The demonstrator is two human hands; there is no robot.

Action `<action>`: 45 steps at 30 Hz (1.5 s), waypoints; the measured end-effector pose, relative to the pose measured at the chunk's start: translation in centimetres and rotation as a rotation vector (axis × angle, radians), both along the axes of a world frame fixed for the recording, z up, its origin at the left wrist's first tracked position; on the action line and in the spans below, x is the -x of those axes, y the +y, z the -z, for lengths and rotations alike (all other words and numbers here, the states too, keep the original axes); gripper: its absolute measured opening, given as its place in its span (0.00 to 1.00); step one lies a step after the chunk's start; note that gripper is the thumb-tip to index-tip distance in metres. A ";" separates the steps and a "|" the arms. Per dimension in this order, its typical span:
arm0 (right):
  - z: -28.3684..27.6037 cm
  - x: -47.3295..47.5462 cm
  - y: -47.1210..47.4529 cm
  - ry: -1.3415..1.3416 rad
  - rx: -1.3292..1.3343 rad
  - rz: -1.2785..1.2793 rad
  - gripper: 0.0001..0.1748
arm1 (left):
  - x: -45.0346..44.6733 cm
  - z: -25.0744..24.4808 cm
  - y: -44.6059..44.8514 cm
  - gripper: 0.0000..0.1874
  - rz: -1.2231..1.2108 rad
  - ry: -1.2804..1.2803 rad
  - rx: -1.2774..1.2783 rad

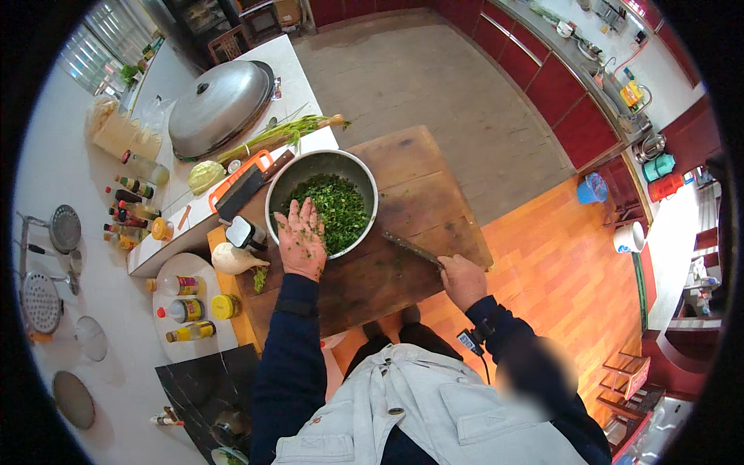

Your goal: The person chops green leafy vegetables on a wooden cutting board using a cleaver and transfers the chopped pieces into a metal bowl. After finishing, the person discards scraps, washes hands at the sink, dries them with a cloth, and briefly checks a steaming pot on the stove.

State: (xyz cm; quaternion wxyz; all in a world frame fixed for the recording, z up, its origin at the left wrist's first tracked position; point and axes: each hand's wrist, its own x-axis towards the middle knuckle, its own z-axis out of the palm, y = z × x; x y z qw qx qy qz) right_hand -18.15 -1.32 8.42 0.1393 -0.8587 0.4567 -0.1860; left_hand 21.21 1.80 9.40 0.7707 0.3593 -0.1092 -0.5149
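Observation:
My left hand is palm up over the near left rim of a deep metal bowl, fingers apart, with green flecks stuck to the skin. Finely chopped leafy greens fill the bottom of that bowl. In my right hand is the handle of a knife; its blade points left toward the bowl, over the wooden table. Left of the bowl lie a dark-bladed cleaver and an orange-framed grater. A white radish with a leafy stub lies near my left wrist, below a black-and-white container.
A large domed metal lid covers part of the white counter at the far left. Stalks of greens and a cabbage lie nearby. Several sauce bottles line the wall. More bottles stand on a round white surface.

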 end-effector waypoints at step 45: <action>-0.4 -10.5 6.3 -0.104 -0.881 -0.496 0.14 | -3.1 -2.8 14.4 0.26 -0.326 -0.422 -0.090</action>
